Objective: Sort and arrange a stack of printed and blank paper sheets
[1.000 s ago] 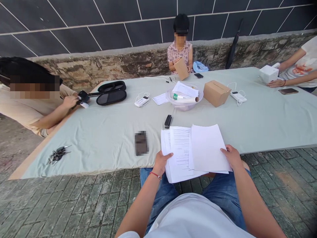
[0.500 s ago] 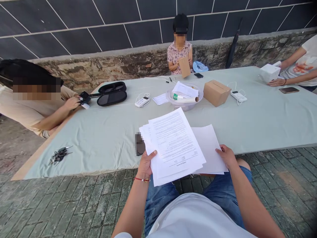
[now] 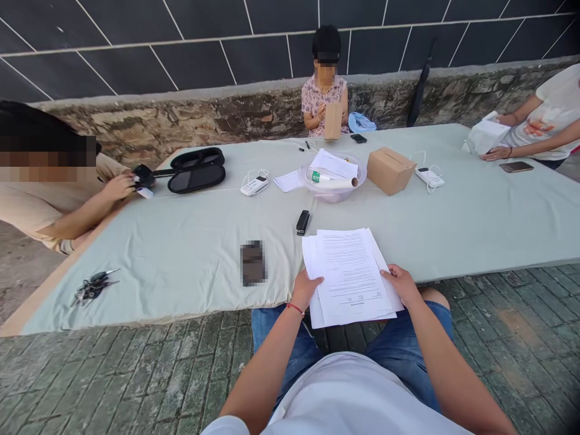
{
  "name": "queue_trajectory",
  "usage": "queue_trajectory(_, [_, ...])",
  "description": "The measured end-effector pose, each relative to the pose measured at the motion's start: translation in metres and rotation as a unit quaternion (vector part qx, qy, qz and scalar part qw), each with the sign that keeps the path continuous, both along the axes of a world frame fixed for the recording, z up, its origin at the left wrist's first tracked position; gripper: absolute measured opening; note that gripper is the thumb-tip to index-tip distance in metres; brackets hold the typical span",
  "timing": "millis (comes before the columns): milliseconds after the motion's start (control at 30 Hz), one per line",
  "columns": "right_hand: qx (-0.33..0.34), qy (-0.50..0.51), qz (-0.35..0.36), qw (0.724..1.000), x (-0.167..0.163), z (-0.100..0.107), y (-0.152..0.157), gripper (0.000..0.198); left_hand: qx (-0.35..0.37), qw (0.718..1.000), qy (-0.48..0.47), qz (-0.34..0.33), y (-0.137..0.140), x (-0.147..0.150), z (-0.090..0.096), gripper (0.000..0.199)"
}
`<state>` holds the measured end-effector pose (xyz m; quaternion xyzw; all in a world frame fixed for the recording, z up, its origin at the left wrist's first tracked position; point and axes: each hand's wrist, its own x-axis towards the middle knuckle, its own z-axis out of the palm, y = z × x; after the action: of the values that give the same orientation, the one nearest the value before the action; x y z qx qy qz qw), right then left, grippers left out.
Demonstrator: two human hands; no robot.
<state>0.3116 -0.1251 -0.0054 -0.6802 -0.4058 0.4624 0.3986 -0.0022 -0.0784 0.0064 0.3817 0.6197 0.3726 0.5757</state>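
A stack of printed paper sheets lies over the near edge of the table, its sheets slightly fanned at the sides. My left hand grips the left edge of the stack, thumb on top and fingers underneath. On the opposite side, my right hand pinches the right edge, thumb also on top. Just beyond the papers rests a black stapler. To the left of the stack is a dark, blurred-out flat object.
Behind the stapler stand a clear plastic basin with papers and a roll, and a cardboard box. Keys, a black case and white power strips also lie on the cloth-covered table. Three other people sit around it.
My left hand has moved right, bringing its sheets over those in my right hand, so the two spread piles now overlap in one stack. The stapler has come into view.
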Motion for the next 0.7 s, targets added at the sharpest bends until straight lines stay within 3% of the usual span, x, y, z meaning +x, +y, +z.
queue_trajectory(100, [-0.012,-0.007,-0.004,1.0,0.002,0.002,0.001,0.036,0.006,0.999,0.036,-0.019,-0.001,-0.002,0.001,0.038])
queue_trajectory(367, [-0.034,-0.057,0.018,0.998,-0.002,0.01,0.007,0.032,0.0,0.999,0.013,-0.035,0.002,-0.001,0.005,0.039])
queue_trajectory(700, [-0.045,0.073,-0.004,0.996,0.007,0.0,0.005,0.033,0.011,0.998,0.055,-0.013,0.002,-0.005,-0.004,0.019])
